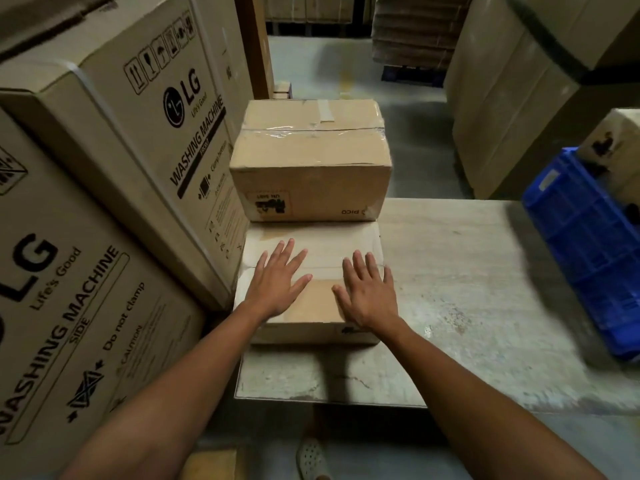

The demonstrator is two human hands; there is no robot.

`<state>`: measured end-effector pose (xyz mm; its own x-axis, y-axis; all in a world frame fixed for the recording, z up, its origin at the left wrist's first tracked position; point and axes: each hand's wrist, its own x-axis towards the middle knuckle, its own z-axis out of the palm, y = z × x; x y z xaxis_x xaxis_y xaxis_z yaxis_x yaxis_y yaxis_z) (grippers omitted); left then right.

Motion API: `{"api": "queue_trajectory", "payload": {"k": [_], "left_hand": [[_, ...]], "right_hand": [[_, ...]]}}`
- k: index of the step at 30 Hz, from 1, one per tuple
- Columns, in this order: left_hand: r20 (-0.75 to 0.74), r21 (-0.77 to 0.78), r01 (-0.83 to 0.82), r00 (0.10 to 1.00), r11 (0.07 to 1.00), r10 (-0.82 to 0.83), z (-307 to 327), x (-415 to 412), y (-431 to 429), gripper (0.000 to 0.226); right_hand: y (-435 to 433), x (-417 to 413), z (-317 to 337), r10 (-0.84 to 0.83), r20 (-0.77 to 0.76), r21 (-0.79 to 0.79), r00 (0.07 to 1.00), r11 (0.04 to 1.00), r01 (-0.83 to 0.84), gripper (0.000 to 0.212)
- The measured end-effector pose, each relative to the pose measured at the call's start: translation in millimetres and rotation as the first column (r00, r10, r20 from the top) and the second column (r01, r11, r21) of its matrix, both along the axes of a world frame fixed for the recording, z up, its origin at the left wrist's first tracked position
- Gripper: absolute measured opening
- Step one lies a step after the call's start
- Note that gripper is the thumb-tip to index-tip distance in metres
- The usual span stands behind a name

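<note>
Resting flat and outspread, left hand (277, 287) and right hand (370, 296) on carton (311, 242) atop worn warehouse table (467, 289).

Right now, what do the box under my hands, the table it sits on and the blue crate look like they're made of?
The box looks like brown cardboard, matte, with glossy clear tape across its top. The table seems pale stone or concrete, worn and stained. The blue crate looks like moulded plastic, given its ribbed grid wall.

Both cardboard boxes (310, 168) at the worktop's (467, 271) left edge are plain tan; the crate (585, 254) at its right edge is bright blue, the worktop pale mottled grey.
</note>
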<state>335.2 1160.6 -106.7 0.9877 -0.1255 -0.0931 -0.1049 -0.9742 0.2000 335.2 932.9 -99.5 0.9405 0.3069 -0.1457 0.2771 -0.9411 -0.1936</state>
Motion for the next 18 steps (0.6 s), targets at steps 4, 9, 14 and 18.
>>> {"api": "queue_trajectory", "payload": {"k": [4, 9, 14, 18], "left_hand": [[0.003, 0.013, 0.008, 1.000, 1.000, -0.008, 3, 1, -4, 0.066], [0.181, -0.049, 0.178, 0.969, 0.983, -0.166, 28, 4, -56, 0.069], [0.370, -0.125, 0.451, 0.848, 0.884, -0.380, 76, 13, -174, 0.069], [0.452, -0.136, 0.585, 0.755, 0.799, -0.476, 107, -10, -288, 0.067]], "right_hand": [[-2, 3, 5, 0.014, -0.050, 0.015, 0.999, 1.000, -0.013, 0.072], [-35, -9, 33, -0.148, 0.044, 0.155, 0.988, 0.978, 0.139, 0.074], [-119, -40, 77, -0.358, 0.205, 0.267, 0.911, 0.916, 0.300, 0.075], [-216, -88, 107, -0.507, 0.325, 0.297, 0.798, 0.856, 0.423, 0.078]]}}
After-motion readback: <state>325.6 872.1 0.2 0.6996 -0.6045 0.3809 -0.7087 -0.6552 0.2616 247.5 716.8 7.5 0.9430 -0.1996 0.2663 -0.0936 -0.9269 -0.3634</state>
